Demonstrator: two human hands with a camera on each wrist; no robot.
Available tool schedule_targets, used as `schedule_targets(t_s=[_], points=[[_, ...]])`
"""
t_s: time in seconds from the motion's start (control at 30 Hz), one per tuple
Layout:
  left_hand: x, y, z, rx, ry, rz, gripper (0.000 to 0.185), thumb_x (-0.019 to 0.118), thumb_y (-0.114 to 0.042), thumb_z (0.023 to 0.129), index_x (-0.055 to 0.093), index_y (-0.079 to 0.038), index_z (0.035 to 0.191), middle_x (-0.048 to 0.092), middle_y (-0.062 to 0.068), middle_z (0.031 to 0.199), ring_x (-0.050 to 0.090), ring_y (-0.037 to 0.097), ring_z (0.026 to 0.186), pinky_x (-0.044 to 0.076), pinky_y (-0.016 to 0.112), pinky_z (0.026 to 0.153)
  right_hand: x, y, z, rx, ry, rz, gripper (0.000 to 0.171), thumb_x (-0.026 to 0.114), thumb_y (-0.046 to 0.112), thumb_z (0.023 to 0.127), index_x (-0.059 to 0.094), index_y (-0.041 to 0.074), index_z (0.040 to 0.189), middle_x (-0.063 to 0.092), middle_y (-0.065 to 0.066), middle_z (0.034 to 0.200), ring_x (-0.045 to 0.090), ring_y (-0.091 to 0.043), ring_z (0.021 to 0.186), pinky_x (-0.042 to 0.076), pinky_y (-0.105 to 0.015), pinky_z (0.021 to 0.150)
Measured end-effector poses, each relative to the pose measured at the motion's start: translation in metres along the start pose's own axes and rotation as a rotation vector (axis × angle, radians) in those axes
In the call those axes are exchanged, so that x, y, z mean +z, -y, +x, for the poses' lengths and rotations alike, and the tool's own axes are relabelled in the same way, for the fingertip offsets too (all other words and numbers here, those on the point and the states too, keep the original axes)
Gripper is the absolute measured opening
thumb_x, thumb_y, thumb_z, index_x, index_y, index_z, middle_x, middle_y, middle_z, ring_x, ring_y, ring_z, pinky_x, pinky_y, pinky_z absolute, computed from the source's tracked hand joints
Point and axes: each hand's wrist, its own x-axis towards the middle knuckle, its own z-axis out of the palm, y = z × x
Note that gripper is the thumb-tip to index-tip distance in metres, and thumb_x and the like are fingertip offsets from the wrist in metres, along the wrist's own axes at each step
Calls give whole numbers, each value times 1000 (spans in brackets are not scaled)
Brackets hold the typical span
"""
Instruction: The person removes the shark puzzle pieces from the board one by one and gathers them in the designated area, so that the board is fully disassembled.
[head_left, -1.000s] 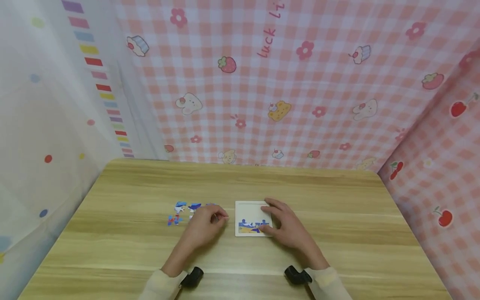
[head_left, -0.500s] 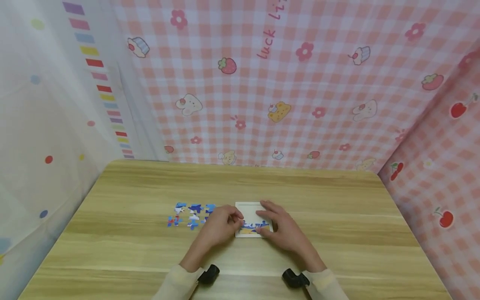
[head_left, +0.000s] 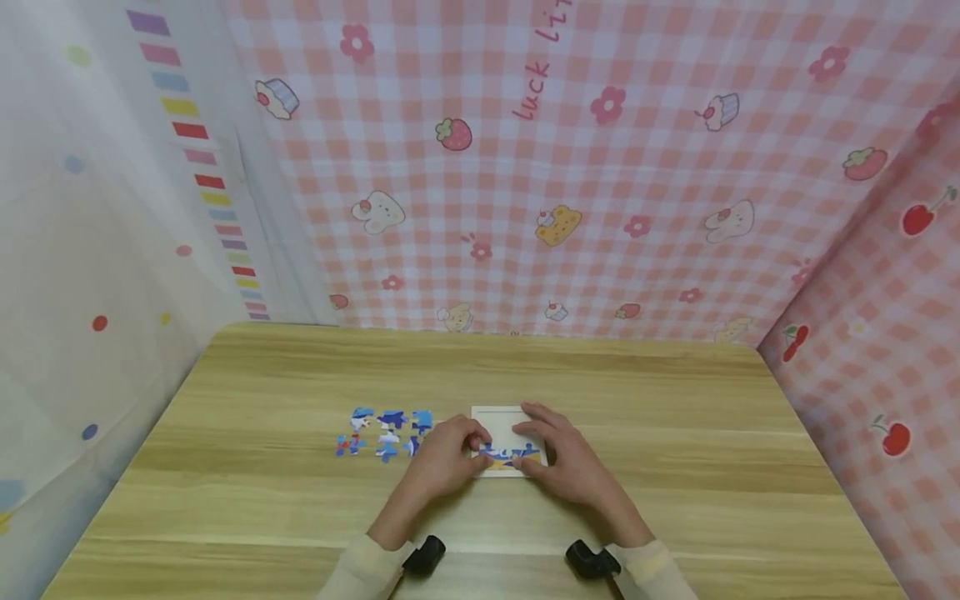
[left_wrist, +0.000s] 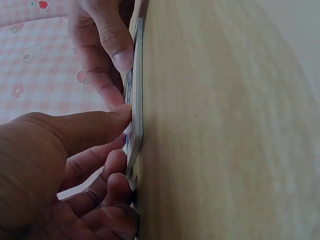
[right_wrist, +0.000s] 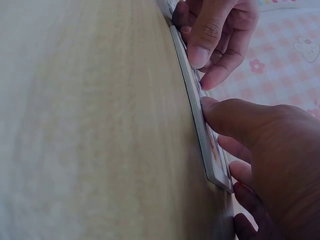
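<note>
A white square puzzle tray (head_left: pixel 501 425) lies flat on the table, with joined blue and yellow jigsaw pieces (head_left: pixel 506 455) along its near side. My left hand (head_left: pixel 447 454) is at the tray's left side, thumb and bent fingers around a puzzle piece mostly hidden by them. In the left wrist view the left thumb (left_wrist: pixel 117 116) tip meets the surface just inside the tray's edge (left_wrist: pixel 139 85). My right hand (head_left: pixel 566 450) holds the tray's right side, its thumb (right_wrist: pixel 220 114) down on the picture and its fingers spread along the far and right edges.
Several loose jigsaw pieces (head_left: pixel 392 418) lie in two rough rows left of the tray, partly behind the left hand. The wooden table (head_left: pixel 637 392) ends at a pink checked curtain (head_left: pixel 495 167). A black wrist camera (head_left: pixel 424 556) sits on each cream sleeve.
My left hand has moved right from beside the loose pieces to the tray's left side, uncovering more of those pieces. The right hand stays at the tray with little movement.
</note>
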Motion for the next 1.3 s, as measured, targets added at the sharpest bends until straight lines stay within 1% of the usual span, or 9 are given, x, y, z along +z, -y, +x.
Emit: schedule_targets(t_s=[0.2,0.4,0.63,0.87,1.0,1.1,1.2,1.3], points=[[1,0,-1,-3,1,4,18,82,-16,84,73,-13,98,57,-3,85,47,9,73,41,24,67,0,0,-2,1,1,7,44,81,25,88,68,11,128,47,-12,158,38,-37,150,31,-60,120],[0,0,-2,15,1,-3,19,83,-15,84,71,-12,99,58,-2,85,47,9,73,41,23,67,2,-1,-2,7,0,20,45,81,25,88,68,11,128,47,-11,159,38,-38,150,31,-61,120],[-4,2,-3,22,-17,-70,20,81,-8,84,70,-13,99,60,1,86,48,10,73,41,23,67,2,0,1,9,4,24,45,80,27,89,68,12,129,46,-9,159,38,-36,150,31,-60,120],[-8,4,-1,27,4,-179,15,73,-2,90,71,-13,100,68,-3,79,56,6,65,47,22,60,1,-1,2,12,6,36,45,80,26,89,68,12,130,46,-9,160,37,-36,150,31,-60,120],[-9,4,0,33,10,-208,13,72,-1,90,71,-10,100,70,0,78,58,7,64,48,22,59,1,-3,0,20,8,43,45,81,25,89,68,12,130,45,-9,160,37,-36,151,31,-60,121],[-13,5,-2,36,19,-232,12,71,0,90,70,-8,99,71,2,79,59,8,66,49,22,60,1,-2,0,26,18,37,46,80,26,89,67,12,130,45,-8,160,36,-36,151,30,-60,121],[-19,6,-3,29,26,-238,11,69,-1,91,71,-9,97,71,1,80,60,9,68,51,22,62,1,-1,0,31,26,35,46,80,26,90,67,12,131,44,-8,161,35,-36,152,29,-60,121],[-24,9,-2,24,15,-232,9,71,-3,91,72,-10,95,70,-1,80,60,9,69,50,22,63,1,-1,0,38,26,31,46,80,26,90,67,12,131,43,-8,161,35,-37,151,29,-60,121]])
